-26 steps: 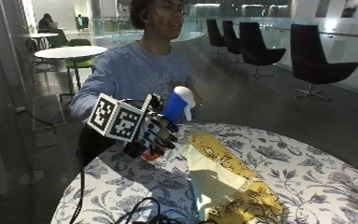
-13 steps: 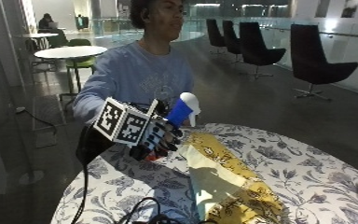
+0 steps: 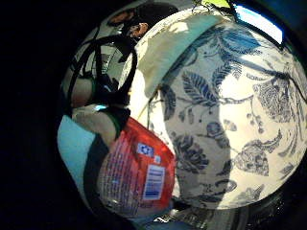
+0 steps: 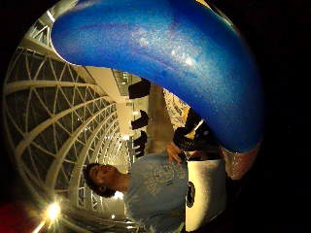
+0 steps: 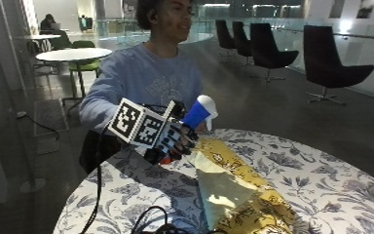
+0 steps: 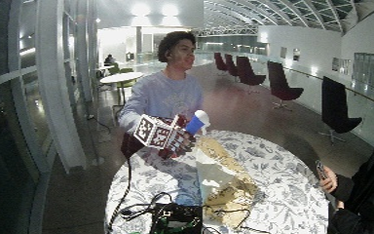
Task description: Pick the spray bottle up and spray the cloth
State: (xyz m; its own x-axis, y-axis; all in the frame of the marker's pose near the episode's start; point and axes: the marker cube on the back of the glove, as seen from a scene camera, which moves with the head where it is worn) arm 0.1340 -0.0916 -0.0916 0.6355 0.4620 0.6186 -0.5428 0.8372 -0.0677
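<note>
My gloved right hand grips the spray bottle and holds it above the table's near-left part. Its blue and white head points toward the yellow cloth, which lies crumpled along the middle of the round table. The bottle's red label fills much of the little finger side palm view, above the floral tablecloth. The blue spray head fills the thumb side palm view. In the wide outside view the hand holds the bottle beside the cloth.
Black cables and a small device lie at the table's front edge. The person's other arm stays behind the bottle. A second person's hand with a phone sits at the table's right side. Chairs and tables stand far behind.
The gloved hand has carried the bottle slightly right and lower, toward the cloth. The cloth has not moved.
</note>
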